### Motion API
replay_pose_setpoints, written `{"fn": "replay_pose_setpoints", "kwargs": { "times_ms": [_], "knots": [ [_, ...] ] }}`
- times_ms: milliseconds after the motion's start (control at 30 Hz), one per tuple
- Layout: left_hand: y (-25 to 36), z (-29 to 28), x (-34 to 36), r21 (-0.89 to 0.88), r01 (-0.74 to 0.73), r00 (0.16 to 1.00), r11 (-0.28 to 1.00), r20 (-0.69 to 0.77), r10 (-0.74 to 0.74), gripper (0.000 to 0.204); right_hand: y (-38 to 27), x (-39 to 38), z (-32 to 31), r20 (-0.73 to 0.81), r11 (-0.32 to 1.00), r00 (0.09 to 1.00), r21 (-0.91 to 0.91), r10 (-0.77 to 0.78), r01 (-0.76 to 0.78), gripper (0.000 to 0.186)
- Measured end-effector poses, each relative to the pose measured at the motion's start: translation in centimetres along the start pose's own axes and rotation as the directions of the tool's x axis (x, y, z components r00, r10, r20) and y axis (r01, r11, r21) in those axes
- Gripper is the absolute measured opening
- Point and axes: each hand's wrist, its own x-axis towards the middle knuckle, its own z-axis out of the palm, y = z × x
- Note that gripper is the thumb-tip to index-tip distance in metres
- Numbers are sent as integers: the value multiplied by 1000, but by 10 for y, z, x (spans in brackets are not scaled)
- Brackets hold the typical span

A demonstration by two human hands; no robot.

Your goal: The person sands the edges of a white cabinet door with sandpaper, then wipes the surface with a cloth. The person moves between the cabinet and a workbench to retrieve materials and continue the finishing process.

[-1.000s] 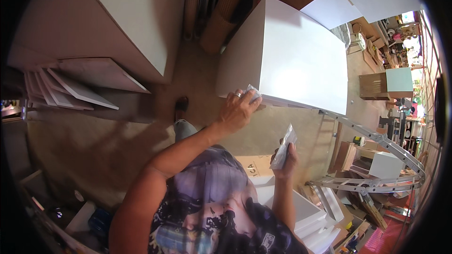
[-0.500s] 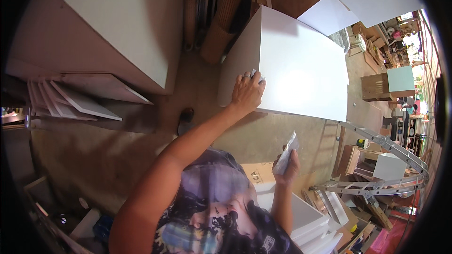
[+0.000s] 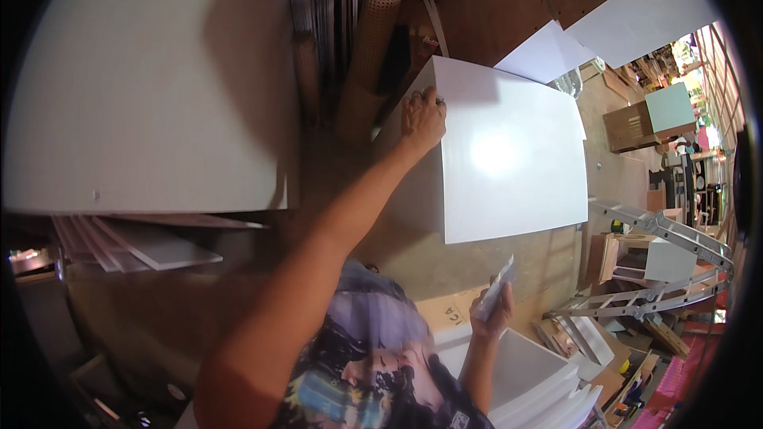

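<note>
White box [image 3: 524,191]: ahead of the person [image 3: 366,349], its bright top lying right of the left hand [image 3: 424,119].
Box edge [image 3: 443,175]: long axis runs away from the person; the left hand is nearer, at its far part.
Left fingers: curled at that edge; cannot tell whether holding anything.
Right hand [image 3: 497,318]: well apart, fingers closed on a packet.
Packet [image 3: 494,290]: thin, shiny, tilted.

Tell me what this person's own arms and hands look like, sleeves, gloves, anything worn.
The left hand and right hand are gloveless, the forearms bare of sleeves. A left finger seems to wear a ring. The shirt is dark with purple and blue print.
</note>
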Motion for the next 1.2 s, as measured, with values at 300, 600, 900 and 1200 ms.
{"fn": "replay_pose_setpoints", "kwargs": {
  "times_ms": [300,600,900,1200],
  "knots": [
    [-38,17,88,126,-50,999,991,12,49,18,24,-27,52,-200,992,976,79,-85,103,31],
    [-118,-12,75,-377,-108,919,920,-390,-52,19,42,-40,74,-195,988,976,99,-98,119,33],
    [-58,-106,-89,-489,662,730,-568,591,343,21,52,4,158,63,953,952,-32,-298,301,38],
    [-58,-204,-77,-965,134,933,226,200,300,30,35,28,200,271,893,900,-206,-342,401,36]
  ]
}}
